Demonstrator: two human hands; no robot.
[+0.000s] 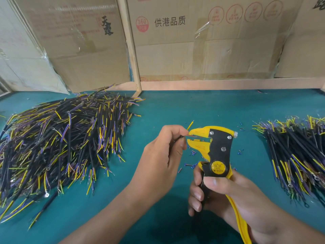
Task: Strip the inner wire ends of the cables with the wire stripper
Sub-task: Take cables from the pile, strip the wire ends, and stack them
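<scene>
My left hand [163,148] pinches a black cable just left of the wire stripper's jaws. A thin reddish inner wire [193,136] lies between the jaws, and the cable's yellow wire [190,125] sticks up above them. My right hand [219,194] grips the handles of the yellow and black wire stripper [218,147], whose jaws point left. Most of the cable's black sheath is hidden in my left hand.
A large heap of black cables [61,143] with yellow, blue and purple ends lies on the left of the green table [175,106]. A smaller heap [299,155] lies on the right. Small insulation scraps [190,165] are scattered under the stripper. Cardboard boxes [202,41] stand behind.
</scene>
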